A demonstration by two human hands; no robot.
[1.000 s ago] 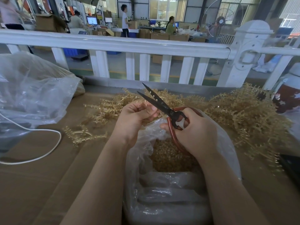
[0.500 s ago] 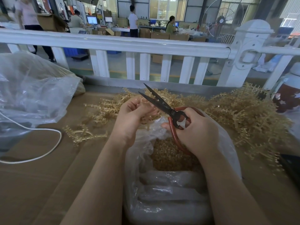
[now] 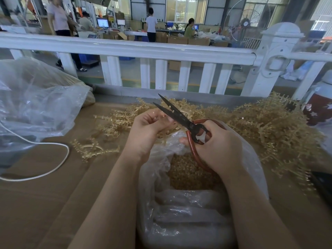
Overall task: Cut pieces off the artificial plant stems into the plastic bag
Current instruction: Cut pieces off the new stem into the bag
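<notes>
On brown cardboard tabletop (image 3: 45, 203), before white railing (image 3: 125, 49): spiky golden plastic stems (image 3: 269, 128), crinkled clear bag (image 3: 188, 212). Left hand (image 3: 149, 130) pinching a stem piece; right hand (image 3: 219, 146) clamped on red-handled scissors (image 3: 181, 119), blades parted.

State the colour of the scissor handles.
Reddish-brown loops on the scissors, gripped by the right hand; head view.

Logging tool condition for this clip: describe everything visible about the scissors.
The scissors have two long, dark, dull metal blades and large reddish-brown loop handles. The blades stand open in a narrow V, tips pointing up and away to the left, above the plastic bag's mouth. The right hand grips the handles. The left hand holds a pale stem piece against the blades.
</notes>
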